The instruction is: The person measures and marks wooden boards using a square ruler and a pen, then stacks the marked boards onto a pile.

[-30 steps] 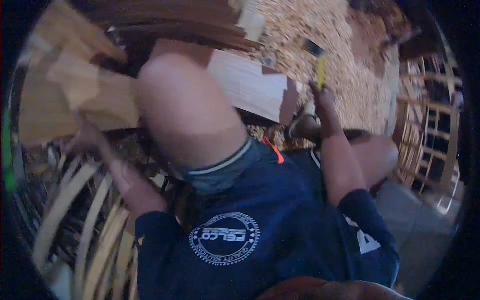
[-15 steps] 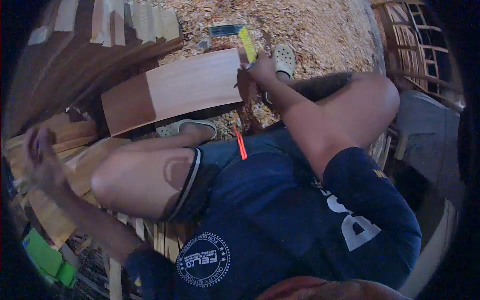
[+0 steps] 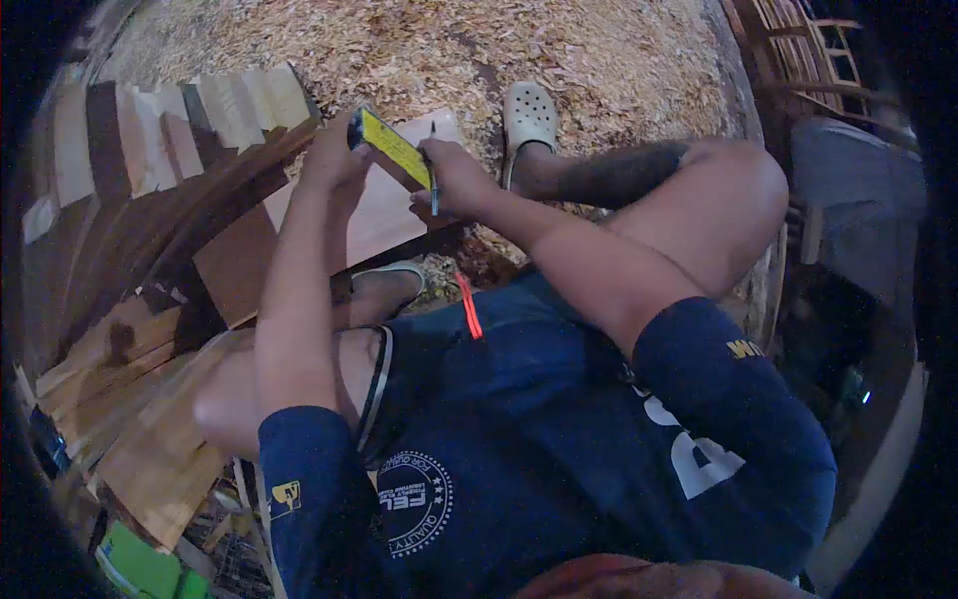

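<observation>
A flat yellow strip (image 3: pixel 394 148) with dark markings, probably a measuring tool, spans between my two hands above a pale board. My left hand (image 3: pixel 334 158) is closed on its dark bluish end. The other end is gripped by my right hand (image 3: pixel 454 180), which also has a thin pen (image 3: pixel 434 198) between its fingers, dark tip pointing up. Beneath them the smooth wooden board (image 3: pixel 384 215) lies at a slant in front of my legs, its left part in shadow. My fingers hide parts of the strip and pen.
Stacked curved wooden pieces (image 3: pixel 160 205) stand at left, with more planks (image 3: pixel 150 489) below. Wood shavings (image 3: pixel 619 70) cover the ground ahead. My clog-clad foot (image 3: pixel 529 120) rests right of the board. A green object (image 3: pixel 140 564) lies at lower left.
My left hand has come from the far left over to the board and taken hold of the yellow strip's end. My right hand has moved left with the strip, now above the board.
</observation>
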Demonstrator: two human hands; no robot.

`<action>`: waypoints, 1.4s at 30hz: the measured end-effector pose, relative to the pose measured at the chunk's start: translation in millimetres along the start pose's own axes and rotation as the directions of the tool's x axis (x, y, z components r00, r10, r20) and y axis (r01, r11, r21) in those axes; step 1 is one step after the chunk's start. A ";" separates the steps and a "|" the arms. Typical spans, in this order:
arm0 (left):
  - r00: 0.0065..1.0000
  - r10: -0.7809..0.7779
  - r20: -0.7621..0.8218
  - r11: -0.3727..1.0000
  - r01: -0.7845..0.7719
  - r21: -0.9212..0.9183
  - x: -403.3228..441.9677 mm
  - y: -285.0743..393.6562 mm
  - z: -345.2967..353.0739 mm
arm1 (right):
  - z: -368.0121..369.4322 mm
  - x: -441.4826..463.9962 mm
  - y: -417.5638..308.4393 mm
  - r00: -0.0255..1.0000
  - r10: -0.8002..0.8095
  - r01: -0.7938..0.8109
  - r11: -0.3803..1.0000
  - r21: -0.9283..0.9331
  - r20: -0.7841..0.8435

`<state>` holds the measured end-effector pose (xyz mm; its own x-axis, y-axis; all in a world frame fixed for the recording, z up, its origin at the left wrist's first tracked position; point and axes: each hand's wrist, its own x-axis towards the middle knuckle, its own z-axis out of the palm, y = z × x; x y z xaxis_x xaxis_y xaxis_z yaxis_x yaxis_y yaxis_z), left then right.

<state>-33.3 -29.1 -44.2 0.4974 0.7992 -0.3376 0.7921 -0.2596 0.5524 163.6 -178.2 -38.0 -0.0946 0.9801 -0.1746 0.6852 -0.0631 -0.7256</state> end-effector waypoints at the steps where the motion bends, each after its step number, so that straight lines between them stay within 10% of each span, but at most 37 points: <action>1: 0.998 -0.040 -0.052 0.994 0.034 -0.105 -2.0 2.5 -4.1 | -1.0 2.0 3.0 1.000 0.002 -0.003 0.999 -0.039 -0.018; 5: 0.979 -0.096 -0.182 0.994 0.105 0.039 -1.1 9.1 -11.4 | -13.7 8.9 11.6 0.989 0.111 -0.129 0.965 -0.227 -0.093; 10: 0.990 -0.140 0.033 0.896 0.141 -0.422 31.0 0.5 15.3 | -51.2 6.1 68.0 0.685 0.692 -0.728 0.664 -0.172 -0.228; 14: 0.999 0.019 0.038 0.742 0.011 -0.670 46.0 -0.5 50.9 | -62.1 1.8 125.1 0.727 0.635 -0.658 0.753 -0.001 -0.261; 18: 0.983 0.092 -0.159 0.970 -0.124 -0.209 17.2 54.0 33.6 | -57.4 -14.9 146.0 0.836 0.466 -0.478 0.878 0.034 -0.288; 25: 0.971 0.093 -0.218 0.911 -0.171 -0.376 36.6 10.5 75.9 | -60.8 1.7 130.6 0.869 0.458 -0.416 0.882 0.222 -0.188; 28: 0.983 0.006 -0.185 0.816 -0.112 -0.567 45.8 3.2 86.7 | -73.0 -4.4 87.7 0.890 0.446 -0.328 0.774 0.542 -0.098; 31: 0.995 -0.013 -0.101 0.508 -0.081 -0.857 44.5 9.3 83.8 | -64.7 -2.5 101.7 0.928 0.315 -0.220 0.894 0.389 -0.197; 34: 0.984 -0.036 -0.172 0.780 -0.080 -0.621 31.9 24.8 71.0 | -57.6 -3.0 103.6 0.905 0.400 -0.265 0.796 0.544 -0.143; 42: 0.993 -0.050 -0.108 0.647 -0.050 -0.761 28.2 32.1 64.1 | -51.4 0.2 79.3 0.938 0.346 -0.232 0.620 0.750 0.003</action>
<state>28.8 -49.6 -84.9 0.4157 0.8652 -0.2803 0.2186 0.2041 0.9542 255.0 -173.3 -61.4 0.1463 0.8969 -0.4174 -0.0946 -0.4073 -0.9084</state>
